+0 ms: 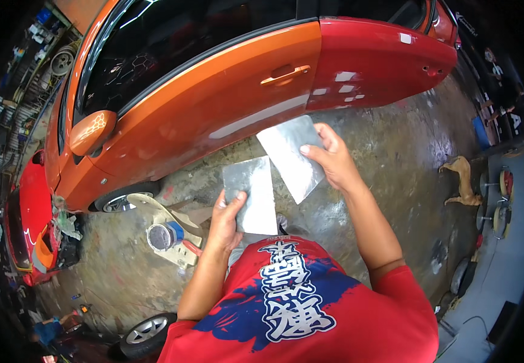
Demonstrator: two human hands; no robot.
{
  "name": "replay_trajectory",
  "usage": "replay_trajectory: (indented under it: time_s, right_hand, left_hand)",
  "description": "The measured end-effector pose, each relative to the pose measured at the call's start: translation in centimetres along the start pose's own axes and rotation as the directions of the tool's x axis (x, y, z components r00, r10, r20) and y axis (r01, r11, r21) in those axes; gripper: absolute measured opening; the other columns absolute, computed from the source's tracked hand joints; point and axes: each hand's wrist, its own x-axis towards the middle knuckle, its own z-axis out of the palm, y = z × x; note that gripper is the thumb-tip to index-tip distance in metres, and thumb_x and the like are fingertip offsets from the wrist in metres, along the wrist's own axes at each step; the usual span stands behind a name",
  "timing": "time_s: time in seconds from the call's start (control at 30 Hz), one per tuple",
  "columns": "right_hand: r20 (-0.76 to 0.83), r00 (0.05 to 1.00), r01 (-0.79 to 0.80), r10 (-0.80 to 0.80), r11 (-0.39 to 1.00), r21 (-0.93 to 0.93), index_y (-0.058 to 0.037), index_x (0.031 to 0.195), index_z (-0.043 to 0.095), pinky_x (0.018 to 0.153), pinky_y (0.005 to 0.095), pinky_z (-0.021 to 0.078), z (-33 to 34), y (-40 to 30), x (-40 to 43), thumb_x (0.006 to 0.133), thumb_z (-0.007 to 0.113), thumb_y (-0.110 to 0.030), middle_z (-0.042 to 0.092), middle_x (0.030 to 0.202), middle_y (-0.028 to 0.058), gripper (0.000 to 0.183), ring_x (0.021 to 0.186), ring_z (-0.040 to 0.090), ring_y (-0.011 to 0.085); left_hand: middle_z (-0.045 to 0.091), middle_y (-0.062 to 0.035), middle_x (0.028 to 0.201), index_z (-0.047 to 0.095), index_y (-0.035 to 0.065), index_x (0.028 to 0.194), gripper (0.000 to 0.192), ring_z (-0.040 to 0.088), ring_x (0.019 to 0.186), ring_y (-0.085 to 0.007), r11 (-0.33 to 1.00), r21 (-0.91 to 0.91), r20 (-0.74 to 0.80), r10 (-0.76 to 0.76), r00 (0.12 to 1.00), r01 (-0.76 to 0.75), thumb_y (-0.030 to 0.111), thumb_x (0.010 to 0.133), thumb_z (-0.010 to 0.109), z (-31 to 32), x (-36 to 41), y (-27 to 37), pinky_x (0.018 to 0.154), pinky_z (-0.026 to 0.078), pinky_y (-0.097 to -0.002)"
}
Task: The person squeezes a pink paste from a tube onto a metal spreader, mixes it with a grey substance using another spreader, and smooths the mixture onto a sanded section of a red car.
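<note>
My left hand (pixel 226 220) grips a thin, shiny metal plate (pixel 256 199) by its left edge, with the thumb on top. A second metal plate (pixel 289 152) is in my right hand (pixel 334 161), tilted and held farther out. Grey smears mark both plates, and a small gap separates them. Beyond my hands stands a car with an orange door (pixel 189 97) and a red rear door (pixel 380 59). A pale strip of what looks like body filler (pixel 262 117) runs low along the orange door. Several pale patches (pixel 345 76) dot the red one.
Left of me, an open can (pixel 161 237) sits on a beige plastic chair (pixel 178 254), near a red handle (pixel 192 247). A dog (pixel 464 181) lies on the concrete floor at right. A loose wheel (pixel 148 335), a red car (pixel 35 208) and a person (pixel 52 327) are at left.
</note>
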Motion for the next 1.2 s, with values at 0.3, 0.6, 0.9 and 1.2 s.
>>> replay_trajectory:
  time_s: [0.3,0.6,0.9,1.2]
  right_hand:
    - [0.178,0.984,-0.017,0.008,0.999,0.048,-0.0030,0.113,0.055,0.089,0.0283,0.0484,1.9,1.2,2.5,0.088,0.071,-0.010,0.062,0.106,0.0042,0.030,0.098,0.059,0.0106]
    - [0.036,0.964,-0.262,0.263,0.964,-0.034,-0.0020,0.119,0.055,0.092,0.0299,0.0477,-2.1,6.8,-6.1,0.084,0.068,-0.002,0.064,0.111,0.0069,0.037,0.103,0.060,0.0144]
    - [-0.342,0.939,-0.057,-0.017,0.977,-0.207,-0.0049,0.108,0.051,0.095,0.0317,0.0470,-2.9,0.4,-7.3,0.085,0.063,-0.001,0.063,0.120,0.0104,0.026,0.106,0.061,0.0190]
    - [0.259,0.895,0.431,-0.364,0.550,-0.715,-0.0141,0.136,0.051,0.103,0.0450,0.0445,8.5,6.1,-6.5,0.067,0.062,0.016,0.050,0.132,0.0183,0.076,0.124,0.050,0.0403]
  left_hand:
    - [0.065,-0.0093,0.115,0.050,0.0062,0.131,0.041,0.066,0.101,-0.0206,0.992,-0.045,0.088,-0.111,0.990,0.115,0.015,0.094,0.065,0.9,-1.0,-0.2,0.085,0.056,-0.0378]
    - [0.067,-0.0112,0.112,0.055,-0.0003,0.125,0.039,0.064,0.103,-0.0180,0.896,0.395,0.069,0.193,0.979,-0.204,0.021,0.094,0.066,0.3,1.3,1.1,0.088,0.051,-0.0321]
    - [0.067,-0.0098,0.113,0.058,0.0001,0.123,0.032,0.062,0.103,-0.0176,0.918,0.330,0.205,0.159,0.966,-0.221,0.020,0.099,0.061,-1.3,4.6,-2.4,0.090,0.048,-0.0335]
    - [0.060,-0.0128,0.123,0.043,0.0037,0.136,0.045,0.060,0.112,-0.0253,0.966,-0.220,-0.085,-0.158,0.984,0.137,0.019,0.098,0.062,-1.1,6.7,1.6,0.093,0.052,-0.0447]
